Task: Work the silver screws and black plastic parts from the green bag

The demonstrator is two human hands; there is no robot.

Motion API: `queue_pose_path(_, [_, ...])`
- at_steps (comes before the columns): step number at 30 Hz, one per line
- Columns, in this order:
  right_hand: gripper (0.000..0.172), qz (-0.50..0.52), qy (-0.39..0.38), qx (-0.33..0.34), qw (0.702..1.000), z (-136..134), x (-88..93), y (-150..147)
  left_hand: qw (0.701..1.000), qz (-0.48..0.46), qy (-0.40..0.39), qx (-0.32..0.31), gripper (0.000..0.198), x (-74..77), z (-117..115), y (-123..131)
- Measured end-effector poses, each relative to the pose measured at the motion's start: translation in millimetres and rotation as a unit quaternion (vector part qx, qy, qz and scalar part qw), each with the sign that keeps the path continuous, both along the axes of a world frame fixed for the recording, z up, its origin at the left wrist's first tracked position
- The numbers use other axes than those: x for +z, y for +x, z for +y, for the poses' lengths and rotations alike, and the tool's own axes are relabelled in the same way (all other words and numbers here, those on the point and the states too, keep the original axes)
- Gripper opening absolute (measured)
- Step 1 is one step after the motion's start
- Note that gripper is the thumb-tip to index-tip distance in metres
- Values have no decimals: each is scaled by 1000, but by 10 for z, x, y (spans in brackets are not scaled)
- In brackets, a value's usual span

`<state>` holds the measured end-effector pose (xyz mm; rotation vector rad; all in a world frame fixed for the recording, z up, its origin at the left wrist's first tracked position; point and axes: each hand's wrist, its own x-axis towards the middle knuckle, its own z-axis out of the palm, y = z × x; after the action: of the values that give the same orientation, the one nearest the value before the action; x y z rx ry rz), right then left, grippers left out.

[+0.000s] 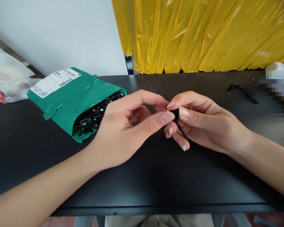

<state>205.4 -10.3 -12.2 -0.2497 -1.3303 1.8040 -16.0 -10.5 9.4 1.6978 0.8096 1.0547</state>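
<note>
Both hands meet above the middle of the black table [142,176]. My right hand [203,123] pinches a small black plastic part [177,118] with a thin stem that sticks down between its fingers. My left hand [123,129] has thumb and forefinger closed on the same part's top end, where a tiny pale bit shows. Just left of my left hand lies a torn green mailer bag [66,101], open toward me and full of several similar black parts [92,118].
A white label [54,82] is on the mailer bag. A white plastic bag [7,78] lies at the far left. Loose black parts [243,92] rest at the back right near a blurred object. Yellow plastic sheeting [203,34] hangs behind the table.
</note>
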Motion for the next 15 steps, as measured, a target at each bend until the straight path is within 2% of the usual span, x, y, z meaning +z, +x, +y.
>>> queue_pose_path(2, [25,-14,-1,-14,1000,-6,9,-1,1000,-1,5,6,21,-14,2,-9])
queue_pose_path(6, [23,-9,3,-7,1000,-8,11,-1,1000,-2,16,23,12,0,11,2])
queue_pose_path(12, [23,-8,-1,-5,1000,-1,15,-3,1000,-21,-2,-5,16,32,-7,34])
queue_pose_path(15, [22,-19,-2,-12,1000,-1,22,3,1000,-10,-5,2,17,29,-4,31])
